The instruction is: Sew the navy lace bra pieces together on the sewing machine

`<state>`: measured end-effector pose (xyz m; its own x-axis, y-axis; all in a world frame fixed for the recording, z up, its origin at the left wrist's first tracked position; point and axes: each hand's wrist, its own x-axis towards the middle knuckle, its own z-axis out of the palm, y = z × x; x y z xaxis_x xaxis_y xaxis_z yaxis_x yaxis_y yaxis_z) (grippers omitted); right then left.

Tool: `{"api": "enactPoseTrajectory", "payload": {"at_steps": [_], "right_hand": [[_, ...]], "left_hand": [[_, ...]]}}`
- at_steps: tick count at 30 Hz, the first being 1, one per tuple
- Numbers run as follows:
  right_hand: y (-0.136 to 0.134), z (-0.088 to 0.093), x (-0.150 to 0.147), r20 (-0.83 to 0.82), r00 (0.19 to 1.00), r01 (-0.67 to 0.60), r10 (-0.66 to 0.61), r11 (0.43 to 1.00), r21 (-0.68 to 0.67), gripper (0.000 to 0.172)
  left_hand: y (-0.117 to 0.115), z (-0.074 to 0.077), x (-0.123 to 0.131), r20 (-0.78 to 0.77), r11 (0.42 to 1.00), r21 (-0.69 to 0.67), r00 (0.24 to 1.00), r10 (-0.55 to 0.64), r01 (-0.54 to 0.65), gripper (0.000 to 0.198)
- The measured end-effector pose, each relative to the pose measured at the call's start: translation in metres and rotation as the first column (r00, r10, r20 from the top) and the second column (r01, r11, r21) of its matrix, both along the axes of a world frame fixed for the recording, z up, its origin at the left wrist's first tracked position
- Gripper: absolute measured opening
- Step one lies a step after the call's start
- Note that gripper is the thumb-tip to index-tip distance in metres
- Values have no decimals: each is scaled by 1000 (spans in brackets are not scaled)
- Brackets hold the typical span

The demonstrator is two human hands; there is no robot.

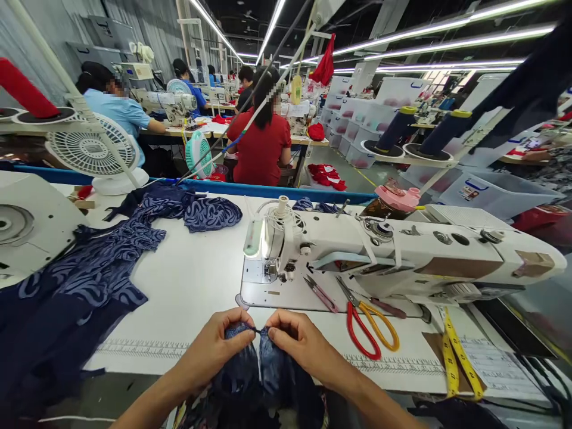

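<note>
At the table's front edge, my left hand [218, 345] pinches one side of a dark blue patterned fabric piece [272, 372]. My right hand [300, 341] pinches the other side, a short gap from the left fingertips, with a thin dark strip stretched between them. The rest of the fabric hangs down toward my lap. Just beyond the hands stands a white sewing machine [415, 244], its needle area a little above them. More navy patterned fabric [98, 262] is spread over the left of the white table [179, 280].
Red-and-yellow scissors [364, 322], pink-handled snips [322, 293] and a yellow tape measure [456, 357] lie on the right. A white fan [96, 146] stands back left. Thread cones [395, 131] rise behind the machine. A person in red [259, 146] sits beyond the table.
</note>
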<state>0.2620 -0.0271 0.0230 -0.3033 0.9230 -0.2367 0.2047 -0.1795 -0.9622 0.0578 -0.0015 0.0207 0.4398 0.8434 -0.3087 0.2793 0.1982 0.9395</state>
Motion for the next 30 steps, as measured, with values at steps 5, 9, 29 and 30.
{"api": "enactPoseTrajectory", "payload": {"at_steps": [5, 9, 29, 30], "right_hand": [[24, -8, -26, -22, 999, 43, -40, 986, 164, 23], [53, -41, -41, 112, 980, 102, -162, 903, 417, 35], [80, -85, -34, 240, 923, 60, -302, 728, 683, 20], [79, -85, -34, 236, 923, 62, -303, 724, 687, 20]], "left_hand": [[45, 8, -11, -256, 863, 504, 947, 196, -43, 14], [115, 3, -29, -295, 739, 655, 847, 443, -158, 14], [193, -20, -259, -704, 742, 536, 272, 656, -402, 34], [194, -22, -261, -707, 744, 529, 273, 652, -407, 34]]}}
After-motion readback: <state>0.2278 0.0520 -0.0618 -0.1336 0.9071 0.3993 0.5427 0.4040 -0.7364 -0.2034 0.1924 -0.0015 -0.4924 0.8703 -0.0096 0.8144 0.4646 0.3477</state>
